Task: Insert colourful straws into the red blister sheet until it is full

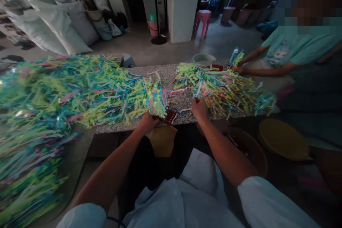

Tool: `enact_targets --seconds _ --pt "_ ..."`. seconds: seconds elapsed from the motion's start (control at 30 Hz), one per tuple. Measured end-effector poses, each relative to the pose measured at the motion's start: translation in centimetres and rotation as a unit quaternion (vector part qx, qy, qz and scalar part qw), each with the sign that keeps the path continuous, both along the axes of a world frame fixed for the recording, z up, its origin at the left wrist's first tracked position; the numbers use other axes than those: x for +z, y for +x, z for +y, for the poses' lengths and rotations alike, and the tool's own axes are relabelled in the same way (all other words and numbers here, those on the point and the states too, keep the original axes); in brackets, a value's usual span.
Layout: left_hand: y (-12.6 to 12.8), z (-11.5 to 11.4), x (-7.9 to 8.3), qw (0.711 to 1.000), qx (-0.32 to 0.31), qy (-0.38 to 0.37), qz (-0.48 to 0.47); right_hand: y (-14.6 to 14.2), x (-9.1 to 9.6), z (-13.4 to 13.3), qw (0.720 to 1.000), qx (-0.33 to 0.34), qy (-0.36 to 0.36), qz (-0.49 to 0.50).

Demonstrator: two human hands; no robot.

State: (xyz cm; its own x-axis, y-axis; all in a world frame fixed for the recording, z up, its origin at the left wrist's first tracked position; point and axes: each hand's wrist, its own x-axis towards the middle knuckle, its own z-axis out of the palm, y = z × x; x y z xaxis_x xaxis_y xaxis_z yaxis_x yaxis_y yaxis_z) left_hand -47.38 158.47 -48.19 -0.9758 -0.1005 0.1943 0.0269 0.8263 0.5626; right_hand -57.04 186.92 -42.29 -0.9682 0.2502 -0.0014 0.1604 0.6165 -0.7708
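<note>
My left hand [149, 122] is closed around the lower end of a bundle of thin plastic strips [157, 102], green, pink, white and blue, with small knobbly ends bunched to the right. My right hand [200, 109] is pinched at the near edge of a second pile; a pale blue strip [197, 89] sticks up from its fingertips. Between my hands lies a dark red patterned piece [170, 117] on the speckled stone table [165, 73]. A large heap of similar strips [101, 78] spreads to the left. On the right, a pile with orange-striped ends [232, 96] covers the tabletop.
Across the right end, a person in a teal shirt [299, 48] holds some strips. A round yellow stool [283, 139] and a brown basin [251, 149] stand below on the right. White sacks [50, 21], a stand fan [157, 14] and a pink stool [203, 19] are behind.
</note>
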Motion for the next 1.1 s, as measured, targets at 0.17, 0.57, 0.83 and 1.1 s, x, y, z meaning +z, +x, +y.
enact_targets --seconds 0.17,0.57,0.83,1.1 --pt "0.1 0.1 0.0 1.000 0.007 -0.006 -0.003 0.4 0.5 0.9 0.996 -0.023 0.009 0.088" --pt "0.0 0.2 0.3 1.000 -0.001 -0.006 0.000 3.2 -1.9 -5.0 0.923 0.384 0.017 0.013" --pt "0.0 0.1 0.0 1.000 -0.005 0.004 0.004 1.6 -1.3 -5.1 0.839 0.496 0.211 0.068" --pt "0.0 0.1 0.1 1.000 -0.010 0.002 0.007 0.0 0.6 -5.0 0.827 0.521 0.208 0.029"
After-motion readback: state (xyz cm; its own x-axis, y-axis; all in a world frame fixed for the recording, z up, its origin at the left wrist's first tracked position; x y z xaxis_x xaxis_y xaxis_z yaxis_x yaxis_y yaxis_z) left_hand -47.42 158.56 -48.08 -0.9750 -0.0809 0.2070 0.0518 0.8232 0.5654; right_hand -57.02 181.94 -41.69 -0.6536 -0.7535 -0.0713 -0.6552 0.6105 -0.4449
